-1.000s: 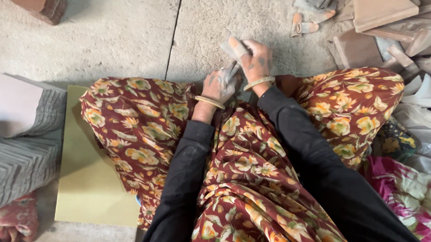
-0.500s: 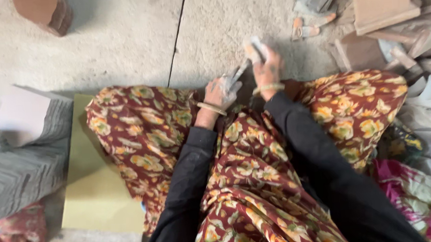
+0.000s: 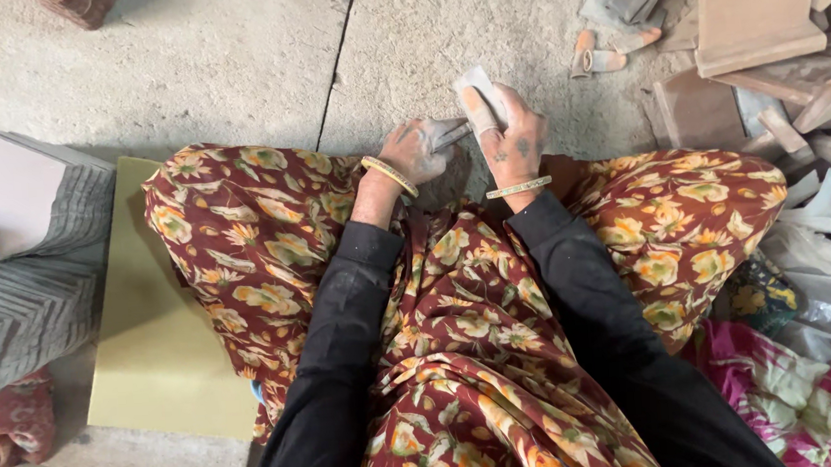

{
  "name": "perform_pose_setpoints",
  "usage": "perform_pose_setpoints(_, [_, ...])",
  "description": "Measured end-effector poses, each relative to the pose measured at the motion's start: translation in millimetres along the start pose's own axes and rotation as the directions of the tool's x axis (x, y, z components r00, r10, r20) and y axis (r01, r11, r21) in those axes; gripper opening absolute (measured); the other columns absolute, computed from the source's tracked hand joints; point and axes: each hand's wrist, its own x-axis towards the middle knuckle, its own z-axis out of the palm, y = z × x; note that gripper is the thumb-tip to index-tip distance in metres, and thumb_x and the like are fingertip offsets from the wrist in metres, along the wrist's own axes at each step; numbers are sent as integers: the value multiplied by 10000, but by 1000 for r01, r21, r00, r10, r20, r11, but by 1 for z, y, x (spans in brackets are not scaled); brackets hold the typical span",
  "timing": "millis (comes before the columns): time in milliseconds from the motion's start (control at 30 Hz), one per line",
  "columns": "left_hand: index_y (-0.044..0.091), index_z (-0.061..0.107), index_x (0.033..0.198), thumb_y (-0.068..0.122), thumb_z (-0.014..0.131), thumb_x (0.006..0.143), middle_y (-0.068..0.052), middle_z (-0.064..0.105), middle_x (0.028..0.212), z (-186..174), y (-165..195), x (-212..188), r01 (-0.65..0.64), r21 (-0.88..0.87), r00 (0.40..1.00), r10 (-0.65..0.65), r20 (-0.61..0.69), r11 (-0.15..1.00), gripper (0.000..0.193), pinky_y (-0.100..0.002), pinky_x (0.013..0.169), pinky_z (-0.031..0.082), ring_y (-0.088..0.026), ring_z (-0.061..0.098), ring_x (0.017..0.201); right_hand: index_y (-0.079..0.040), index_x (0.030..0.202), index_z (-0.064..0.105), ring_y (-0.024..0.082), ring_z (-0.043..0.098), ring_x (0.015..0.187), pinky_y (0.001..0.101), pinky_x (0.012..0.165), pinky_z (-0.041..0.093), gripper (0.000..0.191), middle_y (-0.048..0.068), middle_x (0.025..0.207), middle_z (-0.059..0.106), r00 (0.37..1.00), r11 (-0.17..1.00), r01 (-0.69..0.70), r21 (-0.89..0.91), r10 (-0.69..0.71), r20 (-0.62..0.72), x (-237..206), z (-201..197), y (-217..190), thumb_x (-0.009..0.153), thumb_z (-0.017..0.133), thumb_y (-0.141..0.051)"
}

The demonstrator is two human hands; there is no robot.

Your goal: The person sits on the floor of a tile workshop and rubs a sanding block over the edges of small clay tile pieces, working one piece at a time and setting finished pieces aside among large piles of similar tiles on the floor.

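My left hand [image 3: 417, 153], dusty grey, is closed around a small flat grey piece [image 3: 452, 135] just above my lap. My right hand [image 3: 509, 136] presses a folded pale abrasive sheet [image 3: 477, 97] against that piece, fingers wrapped over the sheet. Both wrists wear thin bangles. The hands meet over the concrete floor [image 3: 232, 62], in front of my crossed legs covered by red floral cloth [image 3: 461, 356]. Most of the grey piece is hidden by my fingers.
A yellow-green mat [image 3: 154, 355] lies under my left leg. A grey ridged block [image 3: 23, 257] stands at the left. Several brown stone slabs and offcuts [image 3: 758, 20] are piled at the upper right. Plastic bags and pink cloth [image 3: 809, 373] lie at the right.
My hands have stayed together at the same spot; the right hand with the sheet has slid a little along the grey piece. The camera shifted slightly.
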Motion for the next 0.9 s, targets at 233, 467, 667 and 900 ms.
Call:
perform_pose_setpoints(233, [281, 577, 1433, 341, 633, 868, -174, 731, 1092, -6, -9, 23, 76, -63, 961, -57, 271, 995, 572, -434, 949, 598, -351, 738, 1014, 1, 1195, 698, 214, 725, 773, 353, 641, 615, 275, 143, 954, 743, 987, 983, -160, 87, 159, 13, -2, 12, 23, 1001, 590, -163])
perform_pose_setpoints(467, [194, 656, 1323, 406, 769, 863, -228, 641, 1252, -15, -10, 24, -60, -12, 992, 61, 109, 998, 519, -502, 1045, 430, -420, 572, 1204, -21, 1180, 713, 173, 717, 804, 337, 719, 586, 253, 106, 932, 743, 998, 996, -59, 67, 58, 12, 3, 9, 22, 1045, 607, -208])
perform_pose_setpoints(667, [235, 651, 1351, 369, 738, 825, -159, 678, 1296, -26, -4, 18, 51, -141, 988, -29, 149, 989, 550, -452, 1092, 459, -348, 615, 1226, -19, 1170, 725, 244, 737, 769, 371, 682, 586, 283, 146, 920, 760, 990, 990, -133, -37, 134, 31, 3, 11, 15, 992, 619, -212])
perform_pose_setpoints(900, [261, 666, 1355, 351, 735, 824, -131, 711, 1279, -21, -7, 18, -95, -101, 990, 104, 90, 990, 543, -476, 1081, 449, -362, 625, 1217, 24, 1217, 690, 307, 738, 904, 403, 820, 586, 291, 193, 1032, 746, 996, 994, 69, -83, -73, -47, 3, 9, 32, 982, 664, -147])
